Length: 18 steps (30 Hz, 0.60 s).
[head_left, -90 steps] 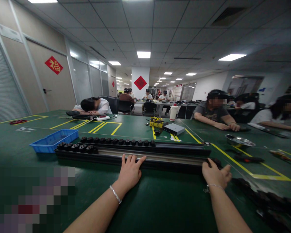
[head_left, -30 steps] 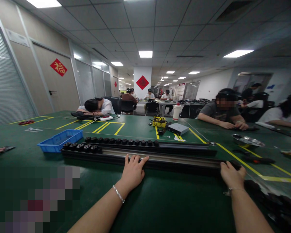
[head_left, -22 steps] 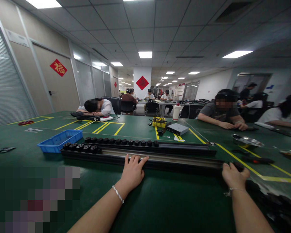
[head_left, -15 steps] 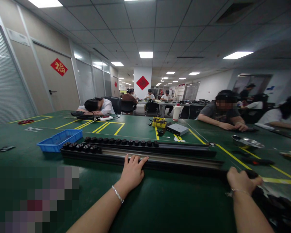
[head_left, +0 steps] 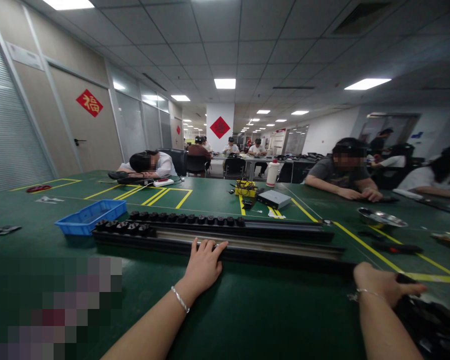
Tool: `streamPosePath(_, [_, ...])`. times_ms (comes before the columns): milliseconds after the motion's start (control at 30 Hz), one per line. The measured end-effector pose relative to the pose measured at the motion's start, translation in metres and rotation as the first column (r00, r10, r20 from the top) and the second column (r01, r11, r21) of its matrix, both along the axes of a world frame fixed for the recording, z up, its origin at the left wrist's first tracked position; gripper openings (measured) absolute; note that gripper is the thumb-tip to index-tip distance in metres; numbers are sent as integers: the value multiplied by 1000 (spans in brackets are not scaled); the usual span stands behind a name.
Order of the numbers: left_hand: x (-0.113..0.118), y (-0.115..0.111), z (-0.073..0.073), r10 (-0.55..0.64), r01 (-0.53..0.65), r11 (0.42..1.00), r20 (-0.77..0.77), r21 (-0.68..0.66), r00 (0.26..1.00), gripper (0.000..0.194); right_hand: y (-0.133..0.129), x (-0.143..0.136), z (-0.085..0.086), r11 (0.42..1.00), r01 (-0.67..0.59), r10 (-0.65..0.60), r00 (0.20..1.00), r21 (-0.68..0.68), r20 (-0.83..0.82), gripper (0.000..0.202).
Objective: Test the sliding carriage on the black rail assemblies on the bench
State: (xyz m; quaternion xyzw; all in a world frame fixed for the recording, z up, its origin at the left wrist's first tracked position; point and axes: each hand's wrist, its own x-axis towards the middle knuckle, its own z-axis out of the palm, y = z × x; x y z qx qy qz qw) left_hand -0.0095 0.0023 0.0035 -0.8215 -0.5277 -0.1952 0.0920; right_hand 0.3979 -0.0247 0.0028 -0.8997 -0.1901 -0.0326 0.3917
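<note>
We see the near rail (head_left: pixel 277 256) lying on the green table (head_left: pixel 247 315), black blocks (head_left: pixel 132 228) at its left end. The left hand (head_left: pixel 204 264) rests on it, fingers spread wide. The right hand (head_left: pixel 377 282), earlier at the rail's right end, has moved out toward the dark heap (head_left: pixel 433 322), leaving, we judge, the left to steady the rail. Whether it holds the dark piece (head_left: pixel 404 278) beside it, we cannot tell.
</note>
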Motion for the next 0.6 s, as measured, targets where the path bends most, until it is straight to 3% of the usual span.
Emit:
streamPosePath(67, [-1,1,0,-9,9,1000,13,-2,1000,51,-1,-7,8,997,71,-67,978,11,-198,76])
streamPosePath(167, [-4,3,0,-31,32,999,47,-5,998,46,-3,-16,18,996,84,-73,966,33,-250,80])
streamPosePath(300, [-6,6,1,-50,49,999,114,8,992,35,-4,-23,15,993,74,-59,987,97,-150,79])
streamPosePath(400, [-11,12,3,-35,28,999,167,42,985,28,1,-31,11,985,-37,25,997,171,72,72])
streamPosePath(500, [-28,23,6,64,-97,987,239,130,969,27,10,-41,8,972,-219,192,949,84,249,66])
streamPosePath(600, [-60,36,4,314,-389,899,323,201,893,34,20,-47,4,921,-371,390,891,-122,234,59])
